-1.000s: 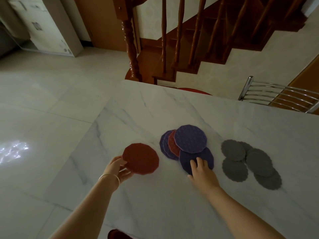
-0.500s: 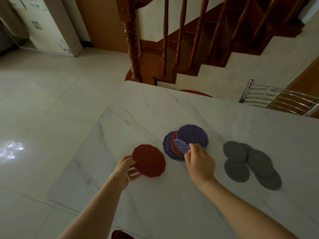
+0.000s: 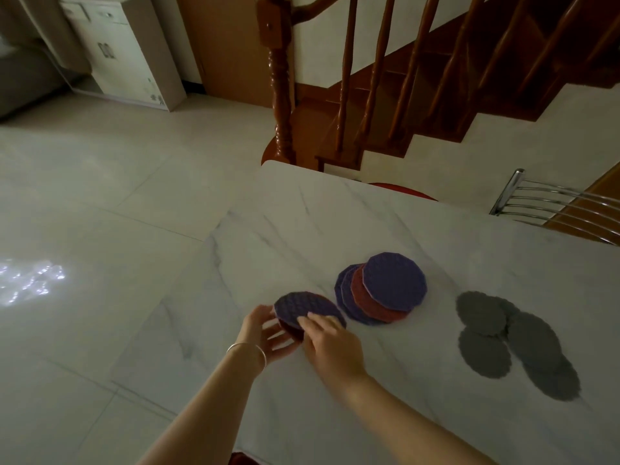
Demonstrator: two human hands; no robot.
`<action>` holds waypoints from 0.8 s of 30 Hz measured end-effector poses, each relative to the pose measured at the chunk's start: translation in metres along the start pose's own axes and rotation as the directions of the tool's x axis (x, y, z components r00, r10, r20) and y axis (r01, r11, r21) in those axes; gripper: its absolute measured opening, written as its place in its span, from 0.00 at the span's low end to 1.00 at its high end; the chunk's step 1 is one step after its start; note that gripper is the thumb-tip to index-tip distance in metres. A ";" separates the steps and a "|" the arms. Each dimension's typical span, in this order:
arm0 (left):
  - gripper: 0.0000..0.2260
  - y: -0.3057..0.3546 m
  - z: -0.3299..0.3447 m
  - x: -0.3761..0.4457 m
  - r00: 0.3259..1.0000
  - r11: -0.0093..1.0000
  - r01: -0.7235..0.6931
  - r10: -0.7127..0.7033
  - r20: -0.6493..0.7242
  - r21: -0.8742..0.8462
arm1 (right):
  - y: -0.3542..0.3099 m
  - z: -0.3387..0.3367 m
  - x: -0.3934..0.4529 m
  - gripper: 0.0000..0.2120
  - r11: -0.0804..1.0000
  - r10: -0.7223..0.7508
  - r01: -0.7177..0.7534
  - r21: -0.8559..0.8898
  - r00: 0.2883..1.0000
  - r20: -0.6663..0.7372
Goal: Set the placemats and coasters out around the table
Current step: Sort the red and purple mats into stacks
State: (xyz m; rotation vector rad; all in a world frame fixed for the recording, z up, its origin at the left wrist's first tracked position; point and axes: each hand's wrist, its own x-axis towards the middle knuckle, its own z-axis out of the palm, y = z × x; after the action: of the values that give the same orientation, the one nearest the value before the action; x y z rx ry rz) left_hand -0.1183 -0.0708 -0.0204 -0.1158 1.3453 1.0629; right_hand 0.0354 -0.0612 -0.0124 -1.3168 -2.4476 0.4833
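A purple placemat (image 3: 303,307) lies on top of a red placemat (image 3: 291,330), whose edge just shows beneath it. My left hand (image 3: 265,333) holds both from below at their left edge. My right hand (image 3: 330,344) rests its fingers on the purple one's near edge. To the right, a fanned pile of purple and red placemats (image 3: 382,293) lies on the white marble table (image 3: 335,223). Several grey coasters (image 3: 513,340) overlap further right.
A chrome chair back (image 3: 550,206) stands at the table's far right edge. A red seat (image 3: 402,191) shows beyond the far edge. A wooden staircase with a newel post (image 3: 281,95) rises behind. The table's left edge drops to a tiled floor (image 3: 100,229).
My right hand lifted a purple placemat from the pile, carried it left and laid it over the red placemat held by my left hand.
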 end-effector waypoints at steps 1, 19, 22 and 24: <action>0.10 0.001 0.000 0.000 1.000 1.000 0.001 -0.001 0.004 -0.012 | 0.000 0.006 -0.003 0.17 1.000 0.024 -0.025 0.003 0.997 0.069; 0.16 0.002 0.007 -0.011 0.992 0.977 -0.128 0.129 0.000 0.170 | 0.087 -0.021 0.022 0.24 0.950 0.312 -0.313 0.006 0.947 0.075; 0.16 0.001 0.007 -0.011 0.990 0.976 -0.134 0.138 -0.012 0.174 | 0.132 -0.034 0.029 0.28 0.886 0.447 -0.422 -0.194 0.887 0.114; 0.16 0.000 0.007 -0.011 0.990 0.974 -0.136 0.141 -0.017 0.179 | 0.159 -0.038 0.031 0.33 0.867 0.484 -0.435 -0.244 0.851 0.204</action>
State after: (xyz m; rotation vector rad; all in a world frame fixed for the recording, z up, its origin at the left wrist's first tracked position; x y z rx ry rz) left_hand -0.1114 -0.0727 -0.0095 0.0965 1.4858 1.0551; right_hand 0.1521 0.0523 -0.0443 -2.0675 -2.4106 0.5777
